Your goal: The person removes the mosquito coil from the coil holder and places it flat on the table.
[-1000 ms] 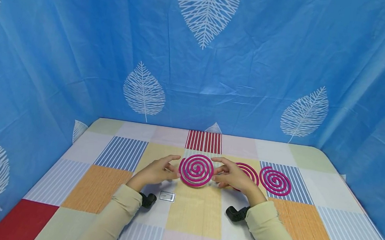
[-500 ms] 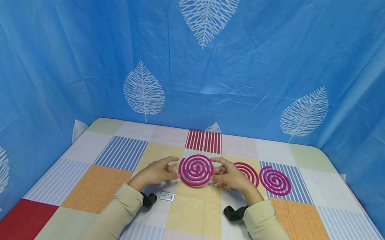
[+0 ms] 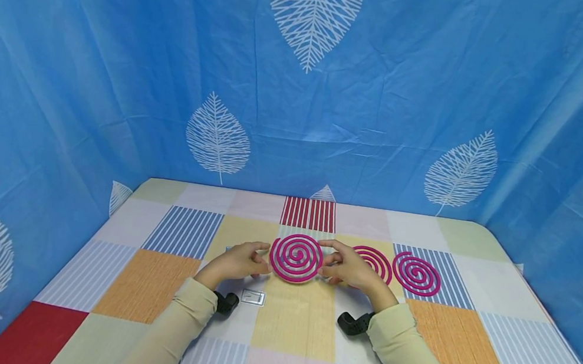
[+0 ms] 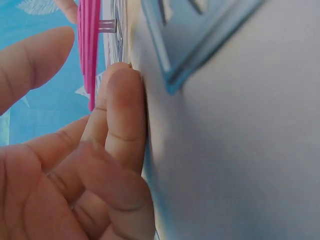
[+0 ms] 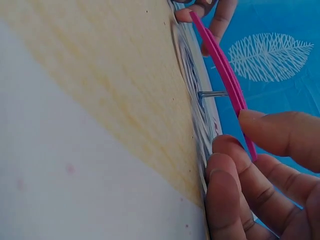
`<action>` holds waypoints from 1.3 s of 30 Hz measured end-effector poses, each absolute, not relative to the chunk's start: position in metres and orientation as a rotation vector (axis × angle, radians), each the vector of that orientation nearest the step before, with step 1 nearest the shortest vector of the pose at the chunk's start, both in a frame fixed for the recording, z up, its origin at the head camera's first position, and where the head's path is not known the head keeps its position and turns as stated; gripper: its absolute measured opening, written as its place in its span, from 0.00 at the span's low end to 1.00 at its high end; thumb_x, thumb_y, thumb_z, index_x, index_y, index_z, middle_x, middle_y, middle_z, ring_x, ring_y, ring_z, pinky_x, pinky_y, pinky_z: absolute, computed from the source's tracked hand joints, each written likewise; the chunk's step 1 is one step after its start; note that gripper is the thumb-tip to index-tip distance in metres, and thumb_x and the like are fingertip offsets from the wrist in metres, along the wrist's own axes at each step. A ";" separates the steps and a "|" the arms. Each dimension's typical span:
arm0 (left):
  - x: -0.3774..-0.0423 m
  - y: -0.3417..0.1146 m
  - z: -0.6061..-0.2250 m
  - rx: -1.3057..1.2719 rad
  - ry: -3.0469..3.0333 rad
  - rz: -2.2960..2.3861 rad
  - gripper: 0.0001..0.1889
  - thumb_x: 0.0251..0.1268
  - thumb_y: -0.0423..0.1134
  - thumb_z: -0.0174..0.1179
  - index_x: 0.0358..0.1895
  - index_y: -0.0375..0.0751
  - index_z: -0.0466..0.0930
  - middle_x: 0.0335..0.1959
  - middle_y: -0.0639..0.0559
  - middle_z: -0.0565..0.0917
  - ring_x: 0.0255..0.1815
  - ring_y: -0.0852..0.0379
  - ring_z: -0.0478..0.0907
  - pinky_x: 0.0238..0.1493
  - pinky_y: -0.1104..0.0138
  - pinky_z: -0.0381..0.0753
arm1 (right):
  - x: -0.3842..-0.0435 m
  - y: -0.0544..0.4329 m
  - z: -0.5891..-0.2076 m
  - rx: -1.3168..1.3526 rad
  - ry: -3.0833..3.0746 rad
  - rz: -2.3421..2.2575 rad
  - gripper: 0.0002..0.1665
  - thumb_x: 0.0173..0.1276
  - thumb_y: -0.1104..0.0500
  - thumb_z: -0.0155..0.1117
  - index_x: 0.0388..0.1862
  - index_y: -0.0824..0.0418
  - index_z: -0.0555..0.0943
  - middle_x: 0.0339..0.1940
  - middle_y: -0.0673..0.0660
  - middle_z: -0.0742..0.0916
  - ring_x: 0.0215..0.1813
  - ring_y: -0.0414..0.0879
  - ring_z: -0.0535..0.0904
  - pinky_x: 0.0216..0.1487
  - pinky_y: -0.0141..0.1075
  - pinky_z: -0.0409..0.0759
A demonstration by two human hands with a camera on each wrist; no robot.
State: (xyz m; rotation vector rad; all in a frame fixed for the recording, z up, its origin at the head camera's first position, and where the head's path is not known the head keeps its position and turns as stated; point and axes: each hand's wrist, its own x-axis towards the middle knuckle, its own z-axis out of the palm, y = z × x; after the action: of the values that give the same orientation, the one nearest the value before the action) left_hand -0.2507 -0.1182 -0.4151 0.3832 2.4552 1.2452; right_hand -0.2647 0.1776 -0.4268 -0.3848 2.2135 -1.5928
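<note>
A magenta mosquito coil [image 3: 296, 258] stands raised and roughly level on a metal stand [image 5: 199, 97], whose upright prong meets its underside. My right hand [image 3: 354, 268] pinches the coil's right edge, the thumb [image 5: 280, 131] on its upper face and curled fingers beneath. On the other side my left hand [image 3: 237, 260] stays beside the coil with relaxed, spread fingers. In the left wrist view its thumb [image 4: 37, 60] is just clear of the coil, while other fingers lie low near the tablecloth.
A second coil [image 3: 376, 262] lies partly hidden behind the right hand, and a third coil [image 3: 417, 275] is farther right. A small flat metal stand [image 3: 253, 297] rests near the left wrist. Patchwork cloth [image 3: 295, 325] covers the table; blue curtain [image 3: 354, 93] encloses it.
My right hand has moved slightly left onto the coil's edge. The left hand has shifted a little; the coil stays in nearly the same place.
</note>
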 end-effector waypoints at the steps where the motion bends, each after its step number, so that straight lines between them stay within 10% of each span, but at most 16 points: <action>1: -0.251 -0.118 -0.415 0.382 2.454 1.246 0.35 0.73 0.32 0.67 0.78 0.23 0.66 0.36 0.47 0.85 0.32 0.57 0.82 0.34 0.67 0.72 | -0.265 0.177 -0.428 -0.392 2.219 -1.586 0.40 0.73 0.74 0.68 0.80 0.75 0.65 0.37 0.55 0.85 0.30 0.43 0.80 0.31 0.34 0.81; 39: -0.250 -0.118 -0.409 0.484 2.378 1.497 0.40 0.71 0.30 0.68 0.82 0.26 0.60 0.39 0.46 0.91 0.36 0.57 0.83 0.42 0.61 0.79 | -0.262 0.177 -0.420 -0.459 2.295 -1.647 0.41 0.71 0.75 0.66 0.81 0.72 0.65 0.38 0.63 0.88 0.28 0.44 0.79 0.28 0.33 0.78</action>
State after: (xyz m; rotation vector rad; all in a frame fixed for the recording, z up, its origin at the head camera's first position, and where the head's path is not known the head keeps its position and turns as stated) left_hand -0.2502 -0.1183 -0.4092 0.4838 2.3778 1.4973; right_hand -0.2618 0.1767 -0.4204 -0.4592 2.2953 -1.6469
